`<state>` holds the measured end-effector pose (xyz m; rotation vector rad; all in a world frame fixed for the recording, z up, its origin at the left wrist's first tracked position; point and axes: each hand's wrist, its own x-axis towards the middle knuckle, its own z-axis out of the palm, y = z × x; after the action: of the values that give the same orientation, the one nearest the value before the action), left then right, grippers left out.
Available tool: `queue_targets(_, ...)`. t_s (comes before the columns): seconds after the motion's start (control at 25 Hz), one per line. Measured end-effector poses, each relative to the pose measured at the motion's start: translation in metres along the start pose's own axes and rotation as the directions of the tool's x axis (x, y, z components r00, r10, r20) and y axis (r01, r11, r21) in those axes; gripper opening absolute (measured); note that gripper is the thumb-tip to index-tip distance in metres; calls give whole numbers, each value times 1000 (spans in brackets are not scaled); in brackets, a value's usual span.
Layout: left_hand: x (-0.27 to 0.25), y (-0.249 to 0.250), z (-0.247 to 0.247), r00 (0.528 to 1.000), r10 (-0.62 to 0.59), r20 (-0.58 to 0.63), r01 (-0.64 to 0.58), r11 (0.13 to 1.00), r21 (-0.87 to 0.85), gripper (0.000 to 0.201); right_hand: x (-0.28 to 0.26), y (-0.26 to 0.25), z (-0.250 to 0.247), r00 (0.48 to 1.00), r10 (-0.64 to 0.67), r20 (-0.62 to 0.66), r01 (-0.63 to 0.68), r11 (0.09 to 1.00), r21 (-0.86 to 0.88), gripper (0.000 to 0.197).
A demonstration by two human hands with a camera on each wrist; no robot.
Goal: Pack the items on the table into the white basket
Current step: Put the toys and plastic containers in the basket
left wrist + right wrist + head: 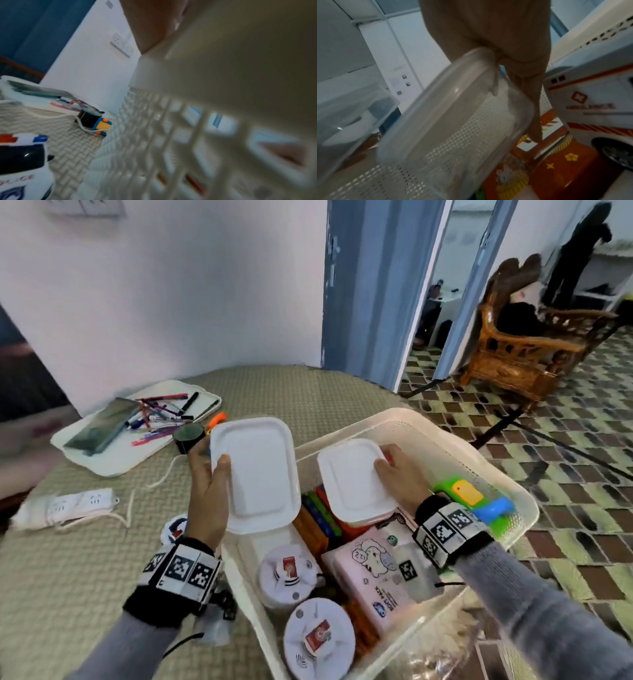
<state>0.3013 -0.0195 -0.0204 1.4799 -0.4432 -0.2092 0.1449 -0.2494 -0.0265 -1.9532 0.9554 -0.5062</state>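
Note:
The white basket [479, 453] stands at the table's right edge, its lattice wall [171, 135] close to my left wrist. My left hand [209, 474] grips a white lidded container [257, 470] by its left edge, just above the basket's left rim. Inside the basket, my right hand [397, 472] holds a second white lidded container [352, 477] by its right side, fingers [530, 94] down its translucent wall [453, 121]. A toy police car [22, 162] sits on the table below my left hand.
The basket holds two round white devices [318, 638], a pink tissue pack [370, 580], coloured books [322, 515], a green-blue toy [479, 501] and a toy ambulance [594, 105]. On the table lie a pen tray [137, 426], a black cylinder [188, 436] and a power strip [68, 505].

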Motion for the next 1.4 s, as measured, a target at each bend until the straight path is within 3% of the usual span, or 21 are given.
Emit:
queue_targets(0.2,-2,2,-4,997,-34,-70,30,997,-65,31,27,19,8,993,9,118,12,985,-175,29)
queue_targets(0.52,-2,8,-4,999,-33,15,32,999,39,38,58,28,24,971,117,207,-27,919,-394,34)
queue_targets(0.56,-2,7,-4,999,-27,23,26,998,48,38,55,25,25,975,94,203,-2,912,-411,36)
queue_targets(0.64,0,4,-5,1000,-10,26,9,999,33,40,43,16,28,984,-127,128,172,870,-462,39)
queue_targets(0.72,1,0,-8,1000,15,-7,-15,1000,-20,39,22,-1,34,881,-448,153,467,770,-435,31)
queue_targets(0.8,3,-3,-11,998,52,-27,-53,997,-48,39,0,-14,43,719,-558,416,673,708,-215,22)
queue_targets(0.84,3,-3,-11,998,61,-27,-63,997,-55,39,-9,-17,51,626,-509,590,700,701,-138,24)
queue_targets(0.92,3,-3,-10,999,50,-16,-51,997,-57,40,-23,-20,70,454,-279,846,704,694,-148,48)
queue_targets(1.0,2,-2,-8,999,47,-7,-47,998,-39,41,-31,-16,91,344,-75,936,735,642,-219,75)
queue_targets(1.08,1,-2,-8,999,54,-5,-54,998,-21,40,-33,-11,109,293,22,956,789,559,-255,90)
queue_targets(1.2,1,-1,-9,999,39,-4,-39,999,-30,38,-31,-13,119,281,25,959,844,470,-259,96)
queue_targets(1.4,3,-5,-12,998,69,-6,-69,998,-13,35,-23,-9,128,286,-80,955,800,568,-193,92)
